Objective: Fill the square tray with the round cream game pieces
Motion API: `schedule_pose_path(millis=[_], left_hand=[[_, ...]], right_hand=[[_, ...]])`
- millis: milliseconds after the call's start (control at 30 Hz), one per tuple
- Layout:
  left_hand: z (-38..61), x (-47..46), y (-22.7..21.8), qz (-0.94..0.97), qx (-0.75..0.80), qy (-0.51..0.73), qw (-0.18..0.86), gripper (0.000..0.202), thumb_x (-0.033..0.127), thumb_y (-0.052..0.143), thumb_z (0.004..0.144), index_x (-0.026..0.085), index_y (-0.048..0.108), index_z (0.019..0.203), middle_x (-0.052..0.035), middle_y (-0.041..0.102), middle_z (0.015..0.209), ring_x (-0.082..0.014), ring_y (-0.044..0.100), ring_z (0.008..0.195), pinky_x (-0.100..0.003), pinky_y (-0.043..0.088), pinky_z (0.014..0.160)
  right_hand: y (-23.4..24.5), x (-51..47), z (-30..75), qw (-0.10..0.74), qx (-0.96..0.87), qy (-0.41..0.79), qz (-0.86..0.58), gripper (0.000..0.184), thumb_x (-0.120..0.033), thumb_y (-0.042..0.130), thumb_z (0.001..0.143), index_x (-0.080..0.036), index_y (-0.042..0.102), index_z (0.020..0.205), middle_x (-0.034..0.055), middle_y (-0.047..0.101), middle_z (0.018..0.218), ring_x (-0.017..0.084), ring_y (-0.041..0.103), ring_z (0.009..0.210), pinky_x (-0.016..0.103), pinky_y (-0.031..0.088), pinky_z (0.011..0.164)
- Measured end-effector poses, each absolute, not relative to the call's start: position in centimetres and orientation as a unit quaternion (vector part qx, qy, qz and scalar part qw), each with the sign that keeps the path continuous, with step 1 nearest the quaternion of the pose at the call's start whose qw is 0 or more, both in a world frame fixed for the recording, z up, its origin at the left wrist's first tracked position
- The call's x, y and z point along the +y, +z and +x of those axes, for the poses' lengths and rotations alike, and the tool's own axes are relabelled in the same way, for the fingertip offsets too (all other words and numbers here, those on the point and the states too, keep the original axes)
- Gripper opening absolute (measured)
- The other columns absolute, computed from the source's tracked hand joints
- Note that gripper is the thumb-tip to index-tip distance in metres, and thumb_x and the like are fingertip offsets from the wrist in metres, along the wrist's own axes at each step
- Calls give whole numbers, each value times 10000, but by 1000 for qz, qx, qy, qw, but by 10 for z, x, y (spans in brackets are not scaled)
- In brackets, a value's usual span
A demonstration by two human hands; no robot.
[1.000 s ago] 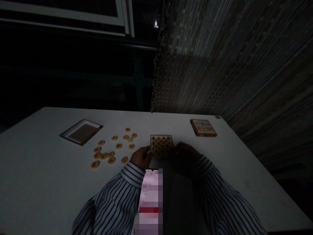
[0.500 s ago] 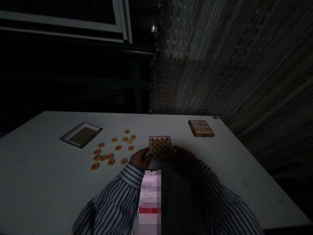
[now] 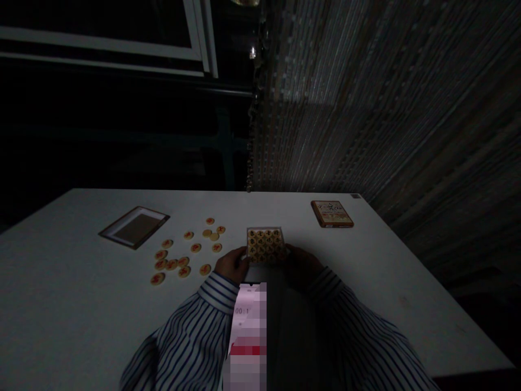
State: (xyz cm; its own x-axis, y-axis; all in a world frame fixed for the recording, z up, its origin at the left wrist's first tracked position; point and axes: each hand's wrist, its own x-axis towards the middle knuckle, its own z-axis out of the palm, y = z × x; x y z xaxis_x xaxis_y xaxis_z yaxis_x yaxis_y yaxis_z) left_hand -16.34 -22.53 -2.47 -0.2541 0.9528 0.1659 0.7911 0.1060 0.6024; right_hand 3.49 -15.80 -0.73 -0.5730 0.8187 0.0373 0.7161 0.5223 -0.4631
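A small clear box point(image 3: 247, 239) holds rows of round wooden Chinese chess pieces point(image 3: 265, 244) with dark characters. My left hand point(image 3: 230, 264) grips its near left corner, thumb and fingers closed at the edge. On the opposite side my right hand point(image 3: 302, 265), in deep shadow, is closed at the near right corner. Left of the box, several loose xiangqi pieces point(image 3: 183, 262) with red characters lie scattered on the white table point(image 3: 366, 293). Two pieces point(image 3: 210, 235) there show blank faces.
An open shallow box part point(image 3: 134, 228) lies at the far left of the table. At the far right rests a printed box lid point(image 3: 332, 214). A lit phone screen point(image 3: 246, 326) shows between my forearms. Behind the table hangs a string curtain point(image 3: 317, 108).
The whole view has shifted slightly. My right hand has come in a little toward the box's right side. The box and the loose pieces look otherwise the same.
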Motion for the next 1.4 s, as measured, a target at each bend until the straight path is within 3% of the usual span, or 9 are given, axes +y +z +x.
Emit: schedule_pose_path(millis=[867,1400], left_hand=[[-165,-224,-29,590,732,311,139,338,290,436,711,173,557,1004,-43,635,921,-174,572,863,-293,446,764],[-164,-225,-24,590,733,310,139,330,259,439,703,177,555,1000,-38,631,929,-169,568,858,-289,441,759]], right_hand=[[-15,-153,37,132,-875,191,-425,429,-271,443,719,-157,436,1133,77,598,868,174,543,782,263,408,683],[-12,-156,37,125,-865,196,-444,439,-276,429,731,-161,416,1154,86,579,947,178,537,841,276,403,731]])
